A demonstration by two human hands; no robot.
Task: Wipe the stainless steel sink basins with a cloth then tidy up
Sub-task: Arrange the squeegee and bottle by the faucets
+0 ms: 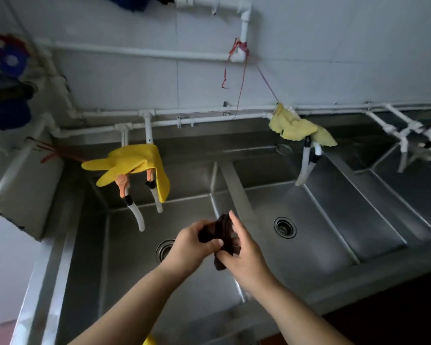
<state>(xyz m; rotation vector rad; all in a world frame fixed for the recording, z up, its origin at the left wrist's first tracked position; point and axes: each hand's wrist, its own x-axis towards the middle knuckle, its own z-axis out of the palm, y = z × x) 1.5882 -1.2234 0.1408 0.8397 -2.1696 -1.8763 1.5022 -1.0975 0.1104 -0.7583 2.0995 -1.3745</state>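
Both hands on the cloth, held in the air above the divider ridge between the two sink basins. Left hand has fingers and thumb curled round the upper left of the wad. Right hand grips the lower right part; its index finger sticks up straight past the top of the cloth, the other fingers wrap it. Cloth is dark brown, bunched and twisted, one short end hanging out below between the hands. It touches neither basin.

Landmark = divider ridge. Left of it: left basin, round drain partly hidden behind the left wrist. Right of it: right basin, round drain fully visible. Further right of the ridge, a ribbed draining section with raised parallel ridges. All brushed stainless steel, dull grey, soft reflections, flat floors and sloped walls.

Behind the ridge and to its left: yellow rubber glove draped over two taps with white hose ends, fingers pointing left. Behind the ridge and to its right: pale yellow rag, crumpled, lying over another tap pair. White plastic pipes run along the wall above the back rim, with elbow and tee joints. Red string is tied on the pipe joint high above the ridge and hangs down. Wall is large pale tiles, matte. Light is dim.
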